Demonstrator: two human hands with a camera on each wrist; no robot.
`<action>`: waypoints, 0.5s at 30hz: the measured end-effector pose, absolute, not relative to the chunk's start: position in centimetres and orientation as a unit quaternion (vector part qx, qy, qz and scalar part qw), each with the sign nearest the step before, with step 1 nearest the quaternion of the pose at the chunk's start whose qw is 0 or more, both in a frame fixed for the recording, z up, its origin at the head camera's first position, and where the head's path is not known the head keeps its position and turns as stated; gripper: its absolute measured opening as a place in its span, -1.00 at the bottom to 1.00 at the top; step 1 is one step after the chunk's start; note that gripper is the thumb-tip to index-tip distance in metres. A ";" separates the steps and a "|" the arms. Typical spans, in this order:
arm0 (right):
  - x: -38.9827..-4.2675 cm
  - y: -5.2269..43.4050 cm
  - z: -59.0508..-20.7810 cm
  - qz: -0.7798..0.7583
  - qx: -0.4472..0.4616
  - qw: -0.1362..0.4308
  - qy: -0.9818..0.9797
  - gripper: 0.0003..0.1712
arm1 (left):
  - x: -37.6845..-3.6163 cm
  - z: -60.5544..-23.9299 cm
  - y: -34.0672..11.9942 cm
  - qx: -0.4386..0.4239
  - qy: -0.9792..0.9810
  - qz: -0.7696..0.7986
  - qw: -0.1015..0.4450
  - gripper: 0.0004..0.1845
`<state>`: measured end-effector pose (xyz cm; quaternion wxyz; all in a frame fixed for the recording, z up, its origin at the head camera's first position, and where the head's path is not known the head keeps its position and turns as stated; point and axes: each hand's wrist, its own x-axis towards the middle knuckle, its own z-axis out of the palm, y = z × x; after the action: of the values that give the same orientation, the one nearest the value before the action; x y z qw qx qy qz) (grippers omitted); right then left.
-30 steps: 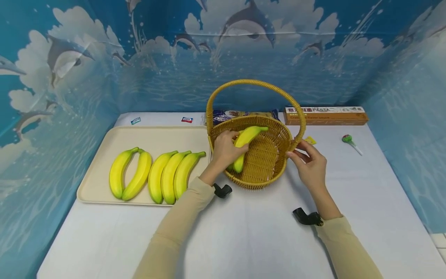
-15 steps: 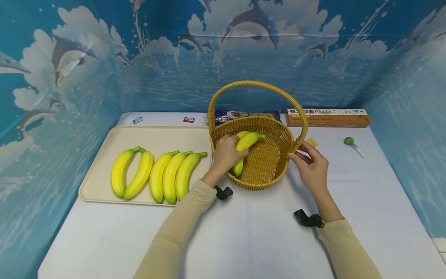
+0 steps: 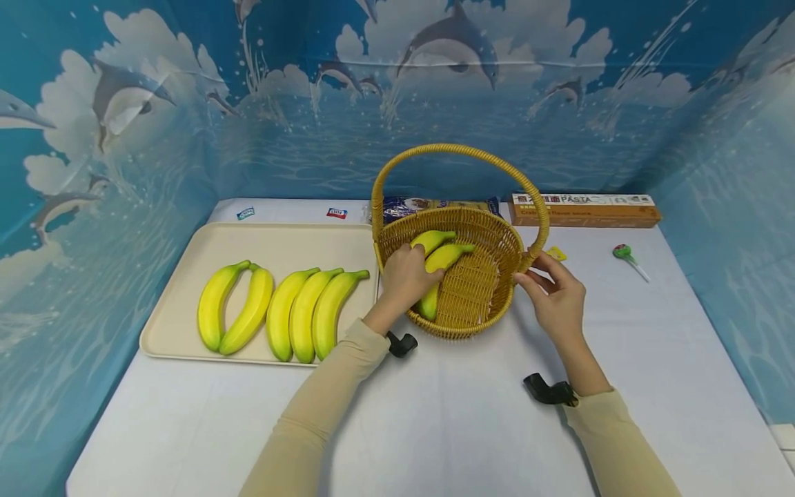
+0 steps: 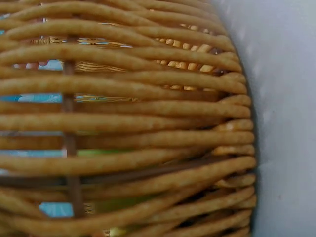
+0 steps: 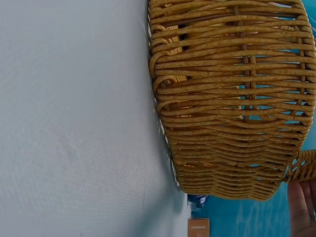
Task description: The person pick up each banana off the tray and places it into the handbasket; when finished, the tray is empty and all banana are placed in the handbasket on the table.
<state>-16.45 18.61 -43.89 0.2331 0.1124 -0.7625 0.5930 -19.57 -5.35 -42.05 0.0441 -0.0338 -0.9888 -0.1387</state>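
Note:
A wicker basket (image 3: 462,326) with a tall hoop handle (image 3: 459,148) stands mid-table. Inside it my left hand (image 3: 406,275) grips a yellow banana (image 3: 446,256), low over the woven floor. A second banana (image 3: 431,239) lies just behind it against the basket wall. My right hand (image 3: 539,275) pinches the basket at the right foot of its handle. In the left wrist view only the basket's weave (image 4: 148,123) shows, close up. The right wrist view has the basket wall (image 5: 232,98) and my fingertips (image 5: 301,207) by the handle.
A cream tray (image 3: 186,348) at the left holds several bananas (image 3: 298,314). Behind the basket lie a dark snack bag (image 3: 435,204) and a pasta box (image 3: 584,207). A lollipop (image 3: 621,250) and a yellow packet (image 3: 555,252) sit at the right. Blue backdrop walls enclose three sides.
My left hand has lowered the banana from above the rim down into the basket, beside the second banana. The right hand has stayed on the basket.

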 end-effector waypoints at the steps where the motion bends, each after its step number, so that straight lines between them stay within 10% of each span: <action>1: -16.5 18.6 -43.9 0.592 0.112 0.233 -0.763 -0.46 | -19.6 -42.1 -5.4 -0.035 -0.989 -0.138 0.048 -0.49; 15: -16.4 18.6 -44.0 0.578 0.110 0.231 -0.775 -0.46 | -14.2 -40.0 -8.7 -0.163 -0.889 -0.409 0.126 -0.46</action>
<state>-16.41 18.60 -44.02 0.2312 0.1102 -0.7746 0.5782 -14.19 -8.73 -40.05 0.1264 -0.1633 -0.8890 -0.4087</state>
